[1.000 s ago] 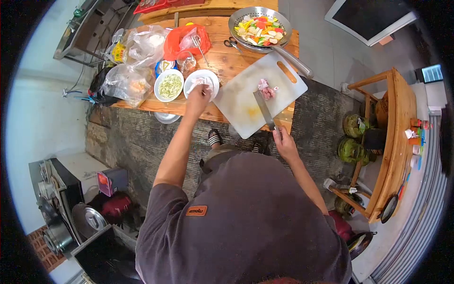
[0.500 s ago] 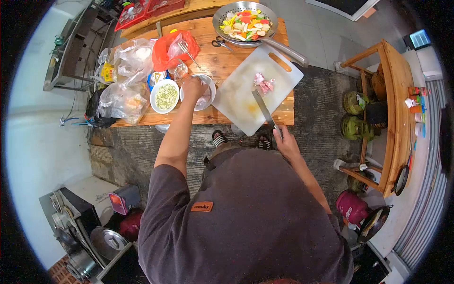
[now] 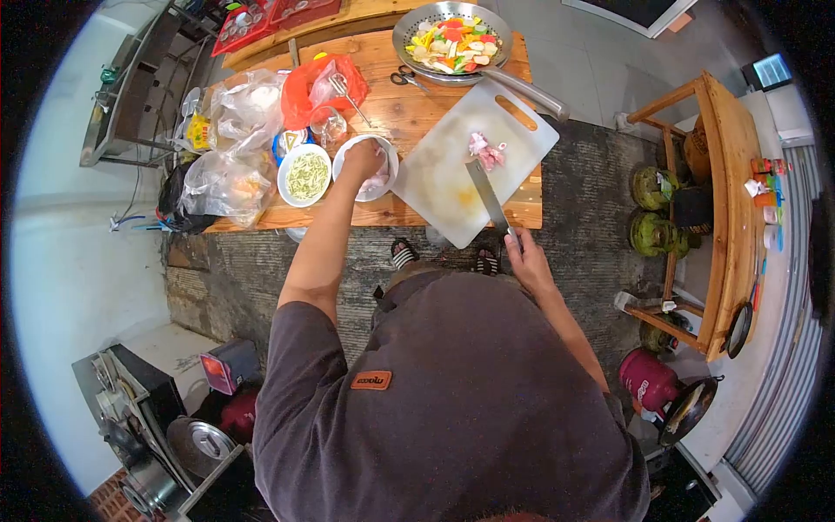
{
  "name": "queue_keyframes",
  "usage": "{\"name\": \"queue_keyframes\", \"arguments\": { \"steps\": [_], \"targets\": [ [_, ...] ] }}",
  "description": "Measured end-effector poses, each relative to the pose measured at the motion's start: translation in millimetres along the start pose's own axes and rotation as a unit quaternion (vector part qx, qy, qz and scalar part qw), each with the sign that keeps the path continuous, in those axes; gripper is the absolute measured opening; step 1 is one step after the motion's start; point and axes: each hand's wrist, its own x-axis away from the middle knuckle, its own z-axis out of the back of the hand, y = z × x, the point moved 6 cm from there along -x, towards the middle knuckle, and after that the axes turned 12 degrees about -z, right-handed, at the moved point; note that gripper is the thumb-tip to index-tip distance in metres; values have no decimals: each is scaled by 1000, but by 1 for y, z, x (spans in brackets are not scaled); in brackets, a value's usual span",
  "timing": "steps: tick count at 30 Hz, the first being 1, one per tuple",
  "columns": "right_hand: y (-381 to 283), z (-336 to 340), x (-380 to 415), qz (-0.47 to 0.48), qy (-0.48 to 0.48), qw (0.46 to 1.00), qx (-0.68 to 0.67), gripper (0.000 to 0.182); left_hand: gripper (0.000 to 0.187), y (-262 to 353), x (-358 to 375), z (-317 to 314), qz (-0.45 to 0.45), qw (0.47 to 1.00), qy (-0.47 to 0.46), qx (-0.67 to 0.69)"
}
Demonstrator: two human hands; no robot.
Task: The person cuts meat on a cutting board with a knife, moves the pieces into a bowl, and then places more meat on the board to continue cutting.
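Note:
My right hand [image 3: 527, 259] grips the handle of a kitchen knife [image 3: 490, 198]. Its broad blade lies over the white cutting board [image 3: 444, 213], with the tip close to a small heap of cut pink raw meat [image 3: 487, 151]. My left hand [image 3: 364, 160] reaches into a white bowl [image 3: 394, 174] that holds pale pink raw meat [image 3: 376, 184]. Its fingers look curled, but the fingertips are hidden, so what they hold does not show. Left of it stands a second white bowl [image 3: 284, 185] of shredded pale green vegetable [image 3: 307, 177].
A perforated metal pan [image 3: 402, 43] of cut vegetables sits at the back right, its handle reaching over the board. Scissors [image 3: 404, 78] lie beside it. Plastic bags [image 3: 228, 186], a red bag [image 3: 304, 91] and a clear glass [image 3: 328, 128] crowd the wooden table's [image 3: 417, 113] left side.
My left hand has moved slightly right and down, further into the meat bowl. The knife has barely shifted, and the meat on the board looks the same.

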Motion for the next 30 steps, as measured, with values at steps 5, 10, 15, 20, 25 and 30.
{"name": "queue_keyframes", "arguments": {
  "steps": [5,10,15,20,25,30],
  "targets": [
    [3,-1,-2,-50,-59,997,-16,43,35,-9,18,25,-18,986,118,114],
    [10,-1,-8,-27,-52,998,-23,42,39,-18,36,35,5,971,158,181],
    [9,4,-11,-35,-74,997,-1,44,35,-14,66,56,65,875,304,372],
    [12,7,-15,-6,-68,998,-10,47,35,24,96,67,65,944,278,163],
    [13,12,-14,1,-76,997,-11,48,31,13,102,31,114,933,297,170],
    [30,14,-17,2,-67,998,-1,47,30,42,116,20,172,893,301,289]
  ]
}}
